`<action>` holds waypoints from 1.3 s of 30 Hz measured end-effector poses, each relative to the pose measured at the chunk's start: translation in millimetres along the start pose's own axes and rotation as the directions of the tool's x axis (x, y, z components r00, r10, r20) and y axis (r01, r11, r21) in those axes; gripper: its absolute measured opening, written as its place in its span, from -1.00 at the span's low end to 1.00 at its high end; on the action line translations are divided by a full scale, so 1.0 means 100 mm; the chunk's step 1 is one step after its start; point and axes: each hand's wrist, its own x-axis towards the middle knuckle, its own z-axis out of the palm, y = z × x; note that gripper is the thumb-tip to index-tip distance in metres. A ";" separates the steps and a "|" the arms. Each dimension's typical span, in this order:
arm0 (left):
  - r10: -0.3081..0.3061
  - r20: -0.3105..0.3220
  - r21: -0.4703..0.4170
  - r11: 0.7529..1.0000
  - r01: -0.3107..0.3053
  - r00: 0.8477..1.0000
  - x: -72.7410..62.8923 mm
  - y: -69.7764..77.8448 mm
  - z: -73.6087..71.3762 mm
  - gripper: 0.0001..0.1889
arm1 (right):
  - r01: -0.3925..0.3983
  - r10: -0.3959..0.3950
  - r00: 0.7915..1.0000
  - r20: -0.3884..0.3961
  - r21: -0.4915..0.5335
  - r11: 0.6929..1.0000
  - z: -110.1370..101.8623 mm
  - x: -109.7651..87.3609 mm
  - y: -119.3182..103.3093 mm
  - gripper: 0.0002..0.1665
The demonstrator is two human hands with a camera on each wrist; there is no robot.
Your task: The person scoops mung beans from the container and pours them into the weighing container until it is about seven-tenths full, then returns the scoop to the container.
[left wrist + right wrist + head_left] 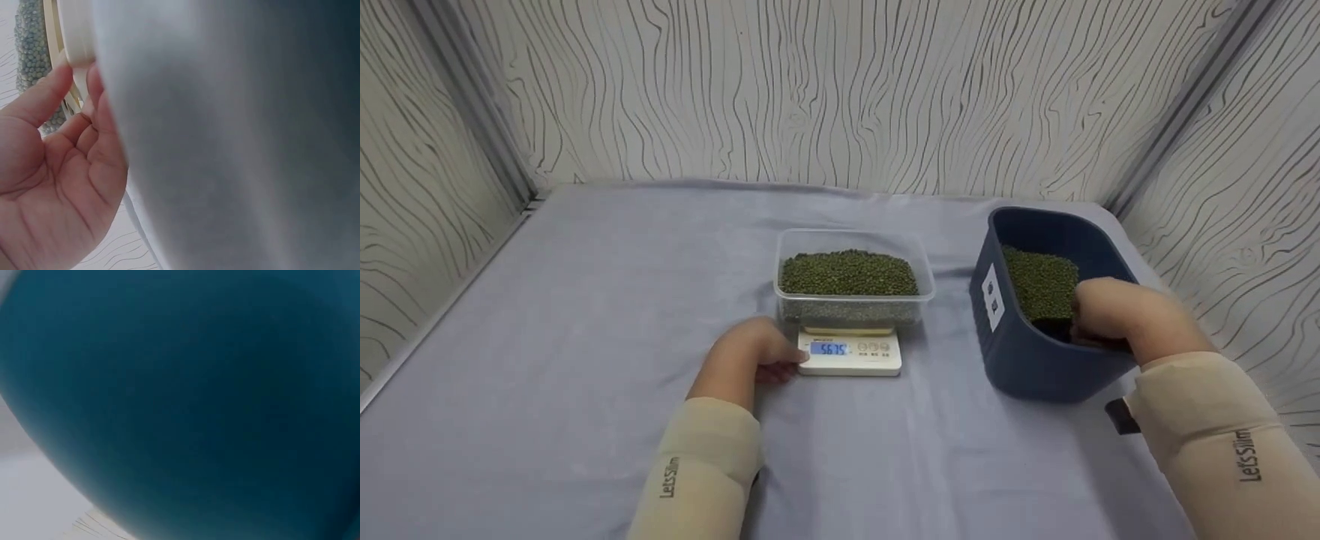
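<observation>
My left hand (761,349) pinches the front left corner of a white kitchen scale (847,364), thumb on top and fingers at the side and below. In the left wrist view the thumb and fingertips (64,84) close on the scale's edge. A clear plastic box (926,289), part filled with green mung beans (847,274), stands on the scale, whose lit display shows digits like 5675. My right hand (1110,307) reaches into a dark blue bin (1035,371) beside more green beans (1039,281). Its fingers, and anything in them, are hidden; a dark patch shows below.
The bin stands right of the scale, with a white label (992,298) on its side. A grey-blue cloth (607,285) covers the table. Wood-line patterned panels (840,97) rise behind and at both sides. The bin's blue wall (185,399) fills most of the right wrist view.
</observation>
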 end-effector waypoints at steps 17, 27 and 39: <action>0.007 0.011 -0.012 1.000 -0.006 1.000 -0.01 -0.01 0.00 -0.79 | 0.001 -0.005 0.999 0.042 0.100 0.995 0.26 0.22 0.11 -0.81; 0.009 0.040 0.002 1.000 -0.009 0.999 0.00 0.00 0.00 -0.79 | 0.024 -0.023 1.000 -0.008 0.105 0.994 0.29 0.25 0.12 -0.85; 0.016 0.041 0.000 1.000 -0.016 0.999 0.01 -0.01 0.00 -0.78 | -0.034 0.040 0.999 -0.031 0.171 0.985 0.29 0.21 0.12 -0.84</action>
